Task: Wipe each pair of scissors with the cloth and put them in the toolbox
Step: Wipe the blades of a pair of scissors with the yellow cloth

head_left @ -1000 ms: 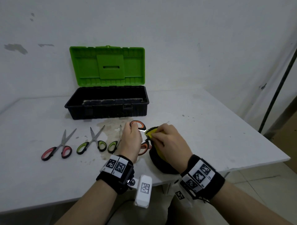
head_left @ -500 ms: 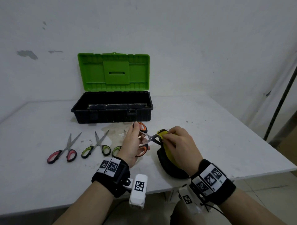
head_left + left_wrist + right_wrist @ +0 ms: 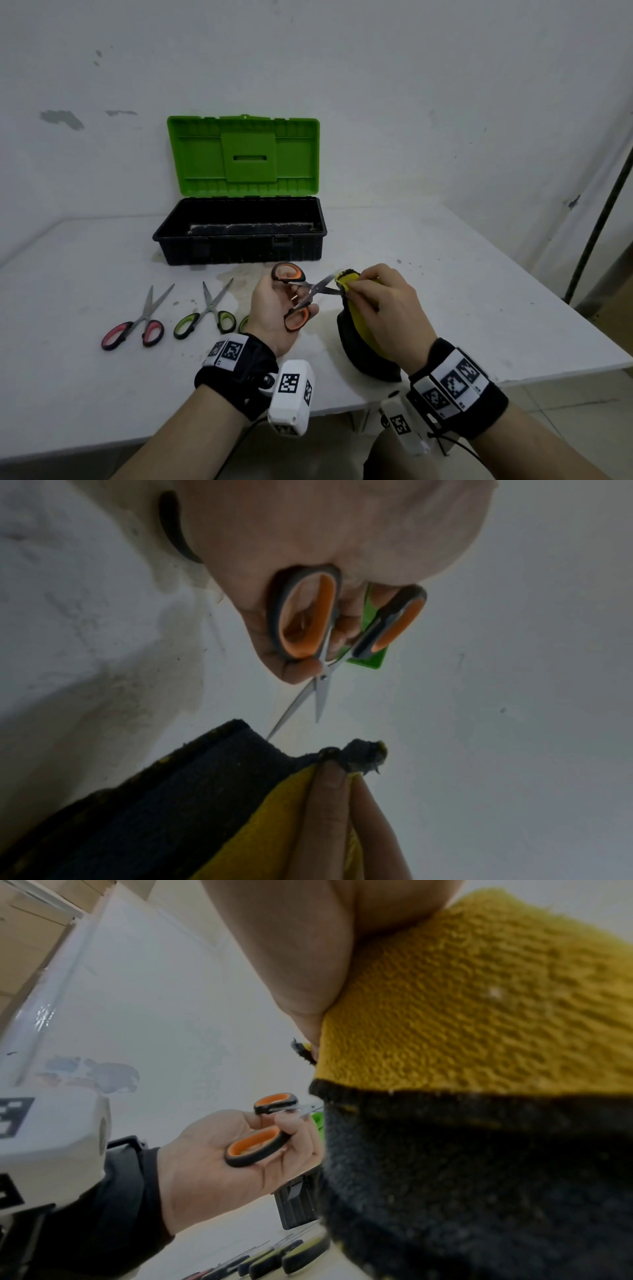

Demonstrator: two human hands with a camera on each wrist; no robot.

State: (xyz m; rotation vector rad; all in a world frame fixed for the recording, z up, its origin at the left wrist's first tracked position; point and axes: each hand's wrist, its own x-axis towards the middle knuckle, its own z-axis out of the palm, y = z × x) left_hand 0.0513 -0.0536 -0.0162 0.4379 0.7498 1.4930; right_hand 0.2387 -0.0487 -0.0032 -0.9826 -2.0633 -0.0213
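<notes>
My left hand [image 3: 274, 308] grips the orange-handled scissors [image 3: 294, 294] by their handles, raised above the table with the blades spread apart. The blade tips point right at the yellow and black cloth [image 3: 359, 315], which my right hand [image 3: 380, 301] pinches at its top corner. In the left wrist view the scissors [image 3: 325, 631] end just short of the cloth [image 3: 219, 791]. In the right wrist view the cloth [image 3: 479, 1069] fills the right side, and the orange scissors [image 3: 260, 1139] lie in my left palm. The open toolbox [image 3: 239, 233], black with a green lid, stands behind.
On the white table [image 3: 445, 281] left of my hands lie red-handled scissors [image 3: 137, 325] and green-handled scissors [image 3: 205, 315]; another green handle [image 3: 244, 322] peeks from behind my left wrist. The table's right edge and a dark pole [image 3: 596, 219] are at the right.
Both hands have lifted and the scissors' blades have spread open. The cloth has slid from near the handles out to the blade tips. The head view has tilted, so the scene sits lower.
</notes>
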